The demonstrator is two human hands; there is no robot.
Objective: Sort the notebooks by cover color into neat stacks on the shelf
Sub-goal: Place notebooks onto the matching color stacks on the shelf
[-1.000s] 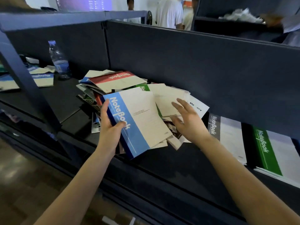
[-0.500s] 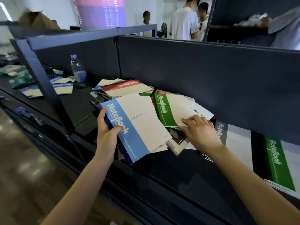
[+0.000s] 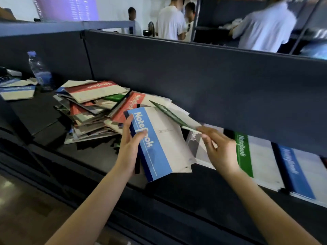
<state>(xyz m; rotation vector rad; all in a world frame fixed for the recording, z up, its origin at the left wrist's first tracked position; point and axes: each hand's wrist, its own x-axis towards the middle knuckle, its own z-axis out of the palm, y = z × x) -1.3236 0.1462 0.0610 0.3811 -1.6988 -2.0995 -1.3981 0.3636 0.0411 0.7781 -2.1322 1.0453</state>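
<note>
I see the left hand (image 3: 130, 144) gripping a blue notebook (image 3: 159, 147) by its long blue side. The thumb lies on top of the cover and the fingers curl under it. The book is held up over the front of the dark shelf (image 3: 99, 154).

The right hand (image 3: 219, 149) pinches a green notebook (image 3: 168, 113) by one corner. That book is tipped up, so I see mostly its thin edge. It is above the blue one and just behind it.

To the left sits a messy pile (image 3: 92, 110) of notebooks with a red notebook (image 3: 95, 90) on top. To the right, flat on the shelf, lie a grey notebook (image 3: 192, 144), then a green stack (image 3: 251, 156), then a blue stack (image 3: 297, 170), side by side.

A water bottle (image 3: 39, 69) stands far left by the back wall.
</note>
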